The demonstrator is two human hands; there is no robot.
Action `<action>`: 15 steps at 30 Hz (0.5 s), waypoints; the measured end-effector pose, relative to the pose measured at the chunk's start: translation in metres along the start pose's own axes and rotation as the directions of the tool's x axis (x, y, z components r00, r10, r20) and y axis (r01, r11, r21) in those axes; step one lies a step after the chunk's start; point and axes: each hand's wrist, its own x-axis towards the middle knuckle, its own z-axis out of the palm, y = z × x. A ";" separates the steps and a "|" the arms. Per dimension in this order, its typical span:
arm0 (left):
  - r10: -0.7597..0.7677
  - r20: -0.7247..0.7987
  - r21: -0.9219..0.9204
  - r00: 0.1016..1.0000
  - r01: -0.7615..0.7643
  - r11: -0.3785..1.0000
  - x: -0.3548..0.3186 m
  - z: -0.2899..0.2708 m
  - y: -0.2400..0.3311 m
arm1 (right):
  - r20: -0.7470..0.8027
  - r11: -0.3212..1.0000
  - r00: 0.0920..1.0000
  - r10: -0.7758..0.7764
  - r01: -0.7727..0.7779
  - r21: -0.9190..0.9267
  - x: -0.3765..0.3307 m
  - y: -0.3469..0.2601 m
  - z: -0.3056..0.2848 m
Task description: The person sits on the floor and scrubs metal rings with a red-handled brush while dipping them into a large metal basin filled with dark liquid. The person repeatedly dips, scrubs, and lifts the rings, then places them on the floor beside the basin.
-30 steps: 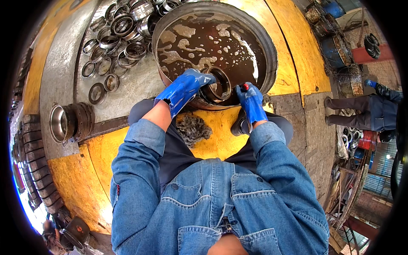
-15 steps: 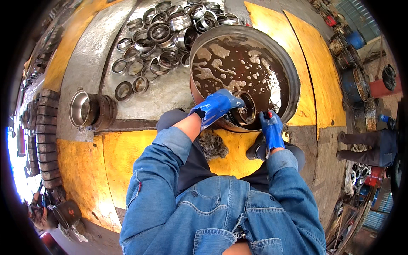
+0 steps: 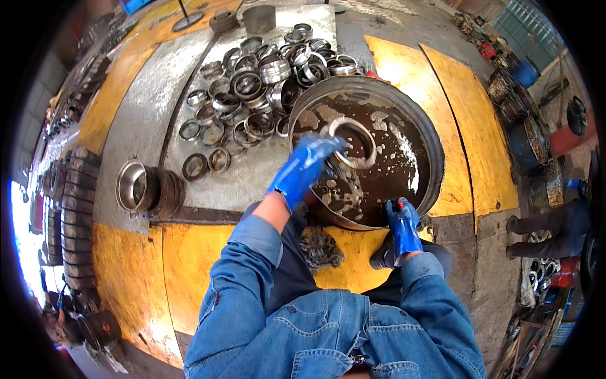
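Note:
My left hand (image 3: 303,165), in a blue rubber glove, grips a metal ring (image 3: 371,151) by its left edge. The ring is tilted above the dark brown liquid (image 3: 372,196) in a large round metal tub (image 3: 437,148). Patches of pale foam float on the liquid. At the tub's near right rim my right hand (image 3: 404,228), gloved the same way, is closed around a small tool with a red end (image 3: 398,206); the rest of that tool is hidden by the fingers. Left of and behind the tub lies a heap of similar metal rings (image 3: 275,69).
A steel pot (image 3: 129,186) stands at the left beside dark stacked rings (image 3: 170,196). A grey matted rag (image 3: 320,248) lies between my legs, against the tub's near side. Stacked dark blocks (image 3: 79,218) line the far left. Another person's legs (image 3: 543,230) show at right.
My left hand has raised the ring from the tub's near side and moved it up and away over the liquid. The right hand stays by the near right rim. The view has shifted slightly.

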 end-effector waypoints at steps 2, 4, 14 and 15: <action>0.268 -0.093 0.228 0.959 -0.241 0.943 0.023 -0.030 0.018 | 0.004 0.999 1.000 -0.009 0.009 -0.032 0.001 -0.008 0.000; 0.362 -0.126 0.634 0.924 -0.206 0.746 0.036 -0.041 0.069 | 0.013 0.998 0.999 0.037 -0.036 -0.042 0.000 -0.006 -0.003; -0.350 0.243 0.218 0.905 0.301 0.929 0.037 0.064 -0.023 | -0.094 0.999 0.994 -0.051 0.051 0.000 -0.007 -0.008 -0.008; -0.377 0.227 0.178 0.898 0.343 0.922 0.026 0.078 -0.043 | -0.102 0.998 0.993 -0.061 0.062 0.010 -0.006 -0.014 -0.009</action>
